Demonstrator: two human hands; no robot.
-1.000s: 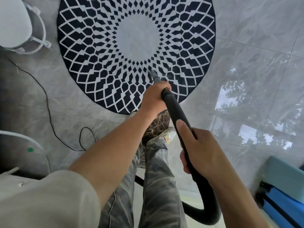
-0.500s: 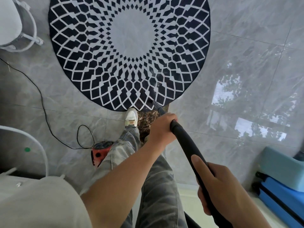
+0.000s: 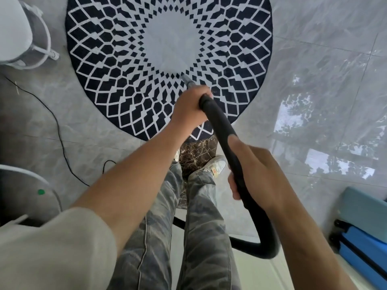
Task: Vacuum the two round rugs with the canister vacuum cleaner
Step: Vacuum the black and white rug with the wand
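Observation:
A round rug (image 3: 109,65) with a navy and white diamond pattern and a pale centre lies on the grey tiled floor ahead of me. My left hand (image 3: 188,107) grips the front end of the black vacuum hose (image 3: 222,130), just behind the grey nozzle (image 3: 186,79). The nozzle tip touches the rug at the near edge of the pale centre. My right hand (image 3: 257,174) grips the hose further back, thumb lying along its top. The hose loops down behind my right forearm. The canister is out of view.
A black power cord (image 3: 56,130) snakes over the tiles at left. A white stool (image 3: 25,38) stands at upper left, another white round frame (image 3: 27,185) at lower left. Blue cases (image 3: 360,237) lie at lower right. My feet stand beside a dark marble tile (image 3: 196,153).
The nozzle has been pushed forward from the rug's near edge to the rim of its pale centre. Both hands moved forward with the hose. The red canister seen at left has left the view.

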